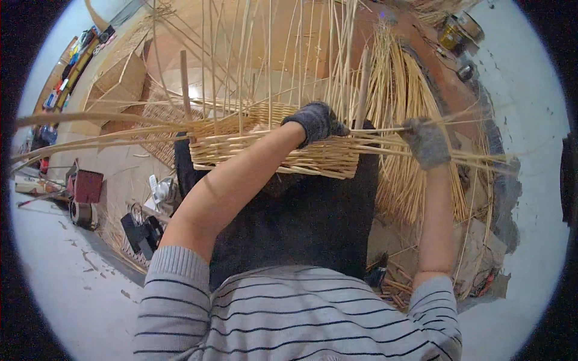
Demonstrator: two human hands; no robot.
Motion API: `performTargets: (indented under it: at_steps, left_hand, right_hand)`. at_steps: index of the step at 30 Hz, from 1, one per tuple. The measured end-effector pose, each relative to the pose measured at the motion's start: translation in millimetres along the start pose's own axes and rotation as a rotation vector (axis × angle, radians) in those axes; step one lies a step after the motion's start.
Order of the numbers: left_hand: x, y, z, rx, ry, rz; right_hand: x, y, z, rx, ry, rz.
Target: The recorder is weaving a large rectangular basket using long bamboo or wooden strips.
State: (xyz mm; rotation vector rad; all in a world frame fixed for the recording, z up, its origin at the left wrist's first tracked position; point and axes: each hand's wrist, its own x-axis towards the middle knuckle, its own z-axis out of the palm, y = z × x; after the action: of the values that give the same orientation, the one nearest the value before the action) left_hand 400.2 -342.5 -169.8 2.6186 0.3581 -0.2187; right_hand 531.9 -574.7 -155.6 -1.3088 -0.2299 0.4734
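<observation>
A half-woven wicker basket (220,151) rests across my lap, with tall thin upright rods rising from its sides. My left hand (314,123), in a dark glove, is closed at the top of the near wall, close to the right corner; its fingertips are partly hidden. Out past that corner, my right hand (427,143) in a grey glove grips a pale willow rod (382,130), which runs level from the basket. Other loose rod ends (394,150) stick out to the right below it. A thick wooden post (363,87) stands at the right corner, and another post (185,84) at the left.
A large bundle of willow rods (394,72) lies on the floor to the right. Long rods (90,123) reach out left from the basket. At the left are a woven mat (158,135), a dark red box (88,185) and a black object (141,231). Tins (454,33) stand far right.
</observation>
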Motion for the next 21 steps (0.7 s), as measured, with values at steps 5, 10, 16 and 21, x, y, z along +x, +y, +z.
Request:
performTargets:
  at_steps: [5,10,16,21]
  left_hand:
    - [-6,25,21,-0.245,0.267,-0.026]
    - [1,29,12,-0.212,0.260,-0.167]
    - [-42,23,35,0.038,0.780,0.468]
    - [-40,15,81,0.429,0.490,0.496]
  right_hand:
    - [89,-41,50,-1.260,-0.178,-1.105]
    - [163,-11,100,-1.181,-0.152,-0.404]
    - [88,-58,-35,-1.344,-0.614,-0.196]
    - [5,49,-86,0.110,-0.017,0.411]
